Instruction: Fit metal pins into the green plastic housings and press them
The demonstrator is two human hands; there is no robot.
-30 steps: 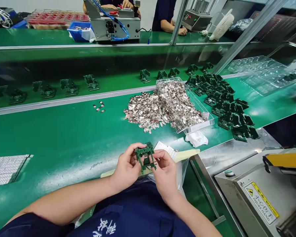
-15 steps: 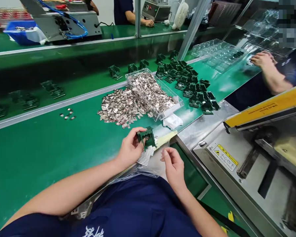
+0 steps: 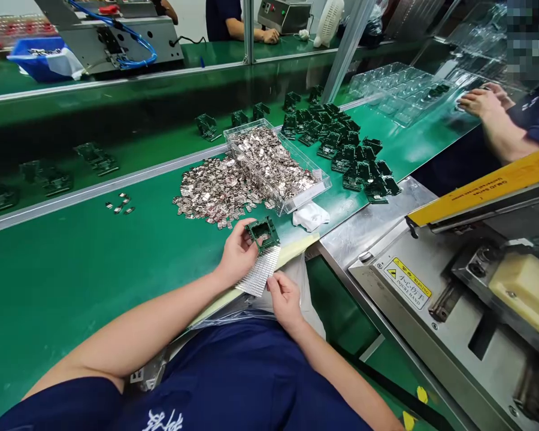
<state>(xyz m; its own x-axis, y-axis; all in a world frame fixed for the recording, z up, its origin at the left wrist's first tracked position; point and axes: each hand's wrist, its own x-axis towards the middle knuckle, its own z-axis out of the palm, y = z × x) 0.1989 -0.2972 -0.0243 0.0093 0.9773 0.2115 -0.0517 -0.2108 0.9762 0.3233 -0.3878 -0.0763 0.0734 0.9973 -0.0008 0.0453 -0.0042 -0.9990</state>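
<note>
My left hand (image 3: pixel 239 252) grips a dark green plastic frame (image 3: pixel 262 233) with a square opening, held low over the belt's front edge. A silver perforated strip (image 3: pixel 259 273) hangs from under the frame toward my right hand (image 3: pixel 286 302), whose fingers pinch its lower edge. A clear plastic bag (image 3: pixel 291 293) lies beneath both hands. Farther out, a heap of small shiny metal pieces (image 3: pixel 211 194) spills beside a clear plastic box (image 3: pixel 273 164) full of the same pieces. Several green frames (image 3: pixel 354 161) stand in rows to its right.
A steel machine with a yellow bar (image 3: pixel 435 281) stands at my right. A white cloth (image 3: pixel 311 216) lies by the box. A co-worker's hand (image 3: pixel 483 102) rests near clear plastic trays (image 3: pixel 399 90). Other machines and people stand behind a glass-edged rail.
My right hand has left the green frame and now pinches the silver strip. The frame has turned flatter in my left hand. The view has swung right, bringing a co-worker's hand in.
</note>
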